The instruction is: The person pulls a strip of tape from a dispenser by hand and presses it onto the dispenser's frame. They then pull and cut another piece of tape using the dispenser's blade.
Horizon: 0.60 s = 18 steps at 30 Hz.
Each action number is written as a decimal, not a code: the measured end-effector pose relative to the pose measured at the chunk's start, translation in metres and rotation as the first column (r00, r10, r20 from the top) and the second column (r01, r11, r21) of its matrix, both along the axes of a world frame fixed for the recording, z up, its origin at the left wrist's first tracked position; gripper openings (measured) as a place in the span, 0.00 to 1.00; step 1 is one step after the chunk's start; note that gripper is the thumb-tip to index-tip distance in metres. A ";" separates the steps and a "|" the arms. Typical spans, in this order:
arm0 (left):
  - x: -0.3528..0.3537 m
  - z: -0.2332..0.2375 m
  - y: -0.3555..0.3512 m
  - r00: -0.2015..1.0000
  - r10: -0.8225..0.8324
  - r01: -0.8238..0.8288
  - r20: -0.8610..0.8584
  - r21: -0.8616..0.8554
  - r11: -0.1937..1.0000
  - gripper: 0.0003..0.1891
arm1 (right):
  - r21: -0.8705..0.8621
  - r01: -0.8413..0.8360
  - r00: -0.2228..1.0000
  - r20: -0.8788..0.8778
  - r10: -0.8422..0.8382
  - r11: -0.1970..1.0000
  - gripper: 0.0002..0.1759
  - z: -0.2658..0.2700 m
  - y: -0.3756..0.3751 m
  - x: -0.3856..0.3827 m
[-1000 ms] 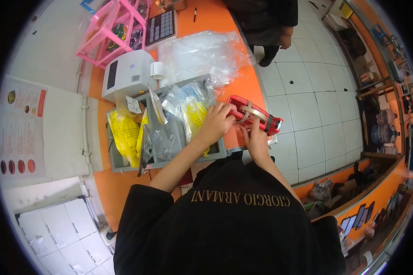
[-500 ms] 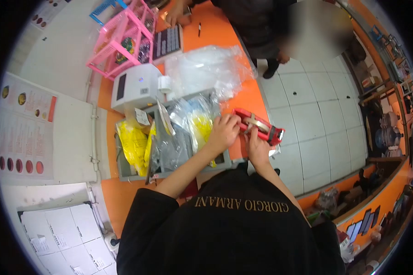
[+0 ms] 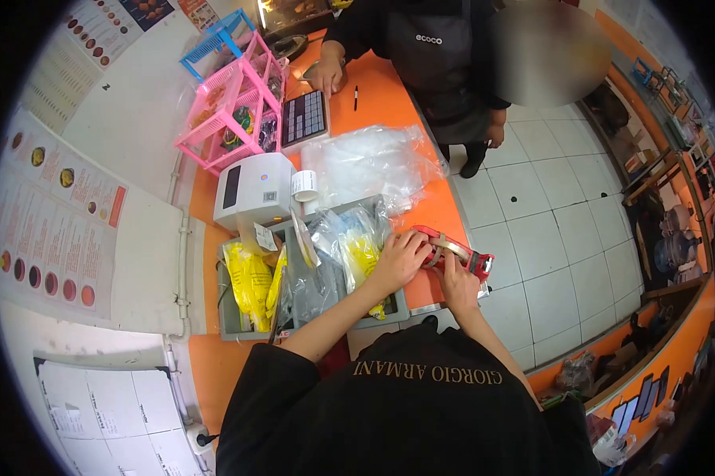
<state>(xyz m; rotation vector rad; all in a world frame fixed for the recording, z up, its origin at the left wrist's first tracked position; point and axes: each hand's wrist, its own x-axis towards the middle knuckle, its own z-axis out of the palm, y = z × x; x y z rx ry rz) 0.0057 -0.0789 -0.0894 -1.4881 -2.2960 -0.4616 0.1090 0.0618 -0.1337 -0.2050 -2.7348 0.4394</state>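
Observation:
A red tape dispenser (image 3: 475,263) with a roll of pale tape lies at the right edge of the orange counter. My left hand (image 3: 402,259) is closed around its left end, fingers curled over the red body. On the near side, my right hand (image 3: 459,286) grips the dispenser by the tape roll, one finger reaching up to the roll. Just left of my left hand, a grey divided bin (image 3: 224,313) holds yellow packets (image 3: 250,282) and clear plastic bags.
Behind the bin are a white label printer (image 3: 254,189), clear bags (image 3: 365,163), a keypad (image 3: 305,117) and a pink rack (image 3: 214,119). A pen (image 3: 356,97) lies farther back. Across the counter stands a person in a dark apron (image 3: 437,71), one hand near the keypad.
The view has tilted, so the counter and its items appear lower and slightly to the right. Both my hands remain at the tape dispenser.

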 end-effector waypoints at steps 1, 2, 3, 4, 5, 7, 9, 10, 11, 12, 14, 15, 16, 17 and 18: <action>-0.001 0.001 0.001 1.000 -0.021 0.021 0.020 -0.001 1.000 0.16 | 0.003 0.000 1.000 -0.005 0.000 1.000 0.27 0.001 0.002 0.001; -0.002 0.002 0.002 1.000 -0.021 0.021 0.016 0.000 1.000 0.16 | 0.041 -0.005 0.999 -0.037 0.007 0.999 0.27 0.001 0.003 0.001; -0.005 0.004 0.004 0.999 -0.042 0.042 -0.015 -0.010 0.999 0.20 | 0.078 -0.010 0.998 -0.068 0.015 0.997 0.27 0.002 0.004 0.001; -0.009 0.006 0.005 0.997 -0.063 0.062 -0.045 -0.023 0.998 0.24 | 0.079 -0.010 0.997 -0.071 0.016 0.997 0.27 0.001 0.006 -0.001; -0.012 0.007 0.007 0.997 -0.061 0.060 -0.044 -0.024 0.998 0.24 | 0.085 -0.017 0.996 -0.087 0.024 0.996 0.30 -0.001 0.007 -0.003; -0.017 0.014 0.011 0.984 -0.140 0.151 0.110 -0.099 0.983 0.37 | 0.086 -0.026 0.995 -0.090 0.034 0.996 0.33 0.000 0.007 -0.005; -0.028 0.019 0.015 0.984 -0.145 0.161 0.101 -0.175 0.971 0.42 | 0.152 0.032 0.985 -0.174 -0.005 0.988 0.49 0.005 0.007 -0.010; -0.029 0.018 0.018 0.983 -0.157 0.176 0.096 -0.247 0.953 0.47 | 0.160 0.033 0.990 -0.140 -0.011 0.987 0.54 0.013 0.009 -0.012; -0.032 0.018 0.020 0.977 -0.170 0.196 0.125 -0.243 0.950 0.50 | 0.167 0.036 0.995 -0.094 -0.021 0.985 0.58 0.021 0.011 -0.012; -0.038 0.019 0.021 0.971 -0.187 0.217 0.147 -0.232 0.948 0.53 | 0.157 0.031 0.999 -0.035 -0.026 0.987 0.58 0.029 0.012 -0.012; -0.042 0.019 0.021 0.963 -0.198 0.238 0.181 -0.232 0.943 0.54 | 0.152 0.040 0.998 0.042 -0.047 0.988 0.59 0.033 0.014 -0.013; -0.045 0.018 0.021 0.968 -0.189 0.226 0.167 -0.240 0.944 0.55 | 0.135 0.043 0.995 0.078 -0.054 0.990 0.60 0.033 0.014 -0.016; -0.047 0.015 0.022 0.965 -0.197 0.235 0.174 -0.237 0.943 0.55 | 0.115 0.045 0.993 0.107 -0.058 0.992 0.61 0.033 0.014 -0.018; -0.049 0.012 0.021 0.952 -0.199 0.253 0.232 -0.233 0.939 0.56 | 0.106 0.051 0.994 0.093 -0.061 0.993 0.61 0.033 0.014 -0.019; -0.050 0.010 0.020 0.937 -0.196 0.267 0.288 -0.229 0.936 0.57 | 0.104 0.054 0.993 0.096 -0.064 0.993 0.61 0.032 0.013 -0.019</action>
